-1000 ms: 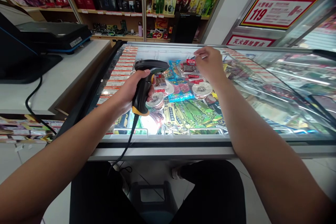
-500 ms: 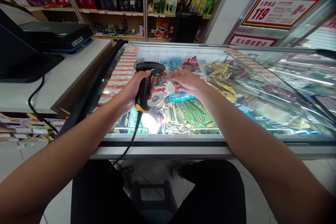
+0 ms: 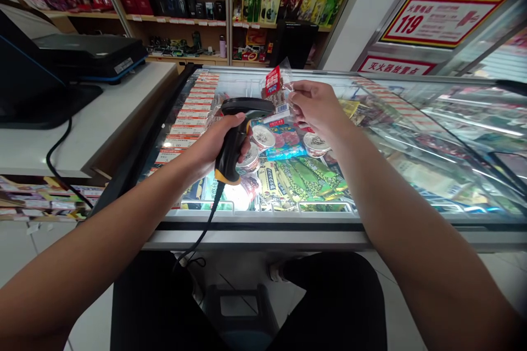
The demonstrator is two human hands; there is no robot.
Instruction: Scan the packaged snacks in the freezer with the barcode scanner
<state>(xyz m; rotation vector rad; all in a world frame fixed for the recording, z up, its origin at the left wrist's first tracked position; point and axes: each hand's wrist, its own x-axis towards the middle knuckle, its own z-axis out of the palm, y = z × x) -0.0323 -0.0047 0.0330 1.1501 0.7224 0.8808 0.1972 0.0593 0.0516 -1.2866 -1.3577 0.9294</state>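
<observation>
The left hand (image 3: pixel 224 134) is wrapped around a black-and-yellow plastic barcode scanner (image 3: pixel 231 156), handle slanting up rightward, head pointing right — toward a clear plastic packet with a red label (image 3: pixel 273 83), long axis near upright. The right hand (image 3: pixel 316 103) pinches its right edge above a silver-rimmed chest freezer (image 3: pixel 263 238) — small print blurred, scanner handle partly hidden.

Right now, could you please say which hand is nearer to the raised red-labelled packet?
Right: the right hand holds the packet by its edge; the left hand, gripping the scanner, is to its left.
</observation>
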